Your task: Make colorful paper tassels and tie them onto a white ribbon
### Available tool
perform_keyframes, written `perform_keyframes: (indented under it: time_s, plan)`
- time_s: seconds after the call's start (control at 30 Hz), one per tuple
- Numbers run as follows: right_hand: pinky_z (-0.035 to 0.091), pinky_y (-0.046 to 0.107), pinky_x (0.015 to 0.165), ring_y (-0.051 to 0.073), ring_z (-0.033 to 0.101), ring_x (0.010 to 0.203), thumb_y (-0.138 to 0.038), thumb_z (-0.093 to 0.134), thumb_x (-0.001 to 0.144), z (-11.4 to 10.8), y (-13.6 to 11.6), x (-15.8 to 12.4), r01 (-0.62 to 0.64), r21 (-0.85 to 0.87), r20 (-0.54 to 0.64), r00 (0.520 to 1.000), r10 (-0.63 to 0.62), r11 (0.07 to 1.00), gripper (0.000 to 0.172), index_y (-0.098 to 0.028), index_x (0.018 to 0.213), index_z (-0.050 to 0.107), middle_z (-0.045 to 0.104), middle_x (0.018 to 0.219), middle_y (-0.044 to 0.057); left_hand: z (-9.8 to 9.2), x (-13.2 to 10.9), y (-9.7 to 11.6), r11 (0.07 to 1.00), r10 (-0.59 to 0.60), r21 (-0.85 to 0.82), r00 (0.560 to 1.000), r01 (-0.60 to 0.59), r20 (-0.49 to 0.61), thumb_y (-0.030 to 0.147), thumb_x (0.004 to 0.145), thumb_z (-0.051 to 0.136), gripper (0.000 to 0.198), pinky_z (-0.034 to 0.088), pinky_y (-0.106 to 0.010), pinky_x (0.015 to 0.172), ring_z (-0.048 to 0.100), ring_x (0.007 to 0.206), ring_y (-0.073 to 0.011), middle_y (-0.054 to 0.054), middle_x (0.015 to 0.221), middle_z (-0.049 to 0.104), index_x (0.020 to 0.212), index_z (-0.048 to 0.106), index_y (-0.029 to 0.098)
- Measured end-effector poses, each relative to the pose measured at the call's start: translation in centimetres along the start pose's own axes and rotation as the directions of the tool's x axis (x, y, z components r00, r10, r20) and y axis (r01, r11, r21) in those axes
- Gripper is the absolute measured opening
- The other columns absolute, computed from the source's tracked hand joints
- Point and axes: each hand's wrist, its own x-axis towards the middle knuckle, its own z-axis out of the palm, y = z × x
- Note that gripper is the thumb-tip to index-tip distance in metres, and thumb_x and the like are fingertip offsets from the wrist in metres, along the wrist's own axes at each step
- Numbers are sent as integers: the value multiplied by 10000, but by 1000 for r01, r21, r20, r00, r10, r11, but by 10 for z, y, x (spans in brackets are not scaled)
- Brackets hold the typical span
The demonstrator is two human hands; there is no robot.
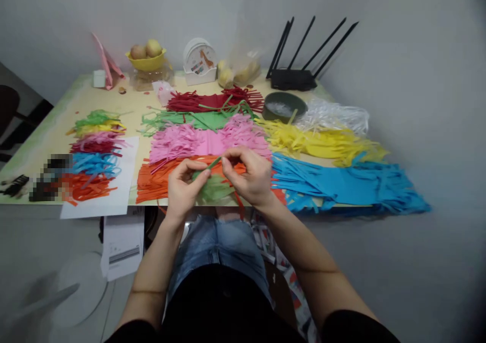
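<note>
A narrow green strip (214, 163) spans the gap between my two hands above the table's front edge. My left hand (184, 183) pinches its lower end between thumb and forefinger. At the upper end, the curled fingers of my right hand (248, 173) close on the strip; the exact contact is partly hidden. Under the hands hangs a translucent light green piece (214, 188), its outline blurred. Behind them lies a fringed orange bundle (152, 181), with a pink fringed bundle (210, 141) beyond it.
Green (201, 120) and dark red fringed bundles (208, 101) lie farther back. Yellow (322, 144) and blue bundles (357, 183) are right, near a dark bowl (271, 112) and router (292, 80). Small coloured bundles (96, 163) partly cover white paper (129, 181) at left.
</note>
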Motion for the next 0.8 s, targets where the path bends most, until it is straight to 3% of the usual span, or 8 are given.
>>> perform_keyframes:
  time_s: [0.17,0.27,0.33,0.4,0.5,0.53,0.63,0.8]
  plan:
    - [521,240,624,118,628,626,-221,579,942,10,-11,-17,-2,50,-11,1000,3,999,104,-200,859,638,684,740,14,-30,-22,11,980,-50,197,988,20,145,382,750,830,273,563,-273,658,719,739,-187,-83,880,770,930,778,183]
    - [555,245,650,125,666,667,-253,601,949,11,-10,-34,-108,153,72,993,98,982,96,-190,993,658,721,829,34,-84,-13,27,904,-29,428,991,-29,129,376,750,826,268,546,-304,643,698,693,-200,-77,844,772,938,800,187]
    - [581,271,663,142,681,679,-288,619,940,8,-4,-50,-182,160,103,980,167,970,181,-193,1090,653,727,858,47,-133,12,52,765,121,634,992,-117,38,303,724,848,184,534,-330,686,646,649,-181,-39,769,747,869,806,200]
    - [601,301,661,167,696,682,-312,623,934,4,6,-69,-270,126,97,961,259,955,212,-197,1108,656,729,844,57,-182,52,88,592,410,786,906,-176,-106,178,687,867,118,491,-384,913,626,817,-193,-18,809,721,771,794,217]
    - [617,331,628,204,721,689,-353,623,930,-3,19,-95,-414,83,51,910,411,907,211,-197,1063,674,739,831,75,-230,129,140,365,639,920,758,-143,-135,133,788,795,110,231,-425,1176,453,1248,-254,-24,1206,648,837,791,232]
    - [622,342,629,214,727,690,-369,625,929,-4,23,-102,-449,72,42,893,447,890,219,-198,1055,679,744,834,80,-237,155,151,260,655,961,748,-92,-106,165,850,747,92,194,-419,1187,394,1312,-260,-21,1282,609,903,783,231]
    - [632,364,642,231,737,690,-401,613,934,-9,31,-119,-515,15,8,857,515,857,240,-203,1043,693,758,847,91,-236,222,151,93,496,991,859,91,-126,175,951,599,135,222,-358,1160,379,1304,-215,-23,1233,607,960,731,201]
    - [600,291,604,188,726,669,-359,539,966,-37,49,-112,-492,-131,0,868,496,861,237,-204,1017,710,766,836,77,-195,263,91,13,102,1000,994,25,-26,223,815,609,116,420,-233,748,501,716,-135,68,589,554,709,632,180]
